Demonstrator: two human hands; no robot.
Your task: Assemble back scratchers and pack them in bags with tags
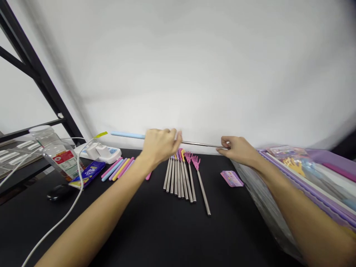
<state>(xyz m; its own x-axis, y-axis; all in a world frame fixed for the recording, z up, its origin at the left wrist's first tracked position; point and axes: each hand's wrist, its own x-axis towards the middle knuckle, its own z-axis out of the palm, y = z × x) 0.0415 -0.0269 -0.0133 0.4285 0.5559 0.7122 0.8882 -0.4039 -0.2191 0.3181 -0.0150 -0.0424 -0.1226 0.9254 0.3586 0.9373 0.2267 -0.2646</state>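
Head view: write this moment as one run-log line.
left hand: gripping blue-handled rod | right hand: pinching its metal end | black table: claw-headed rods, coloured tubes

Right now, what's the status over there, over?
Left fingers around blue-handled rod. Right fingers pinching its metal end. Row of metal rods on black table below; nothing visibly blocking.

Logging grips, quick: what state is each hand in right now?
Left hand: closed around the blue-handled metal rod.
Right hand: closed, pinching the rod near its metal end.
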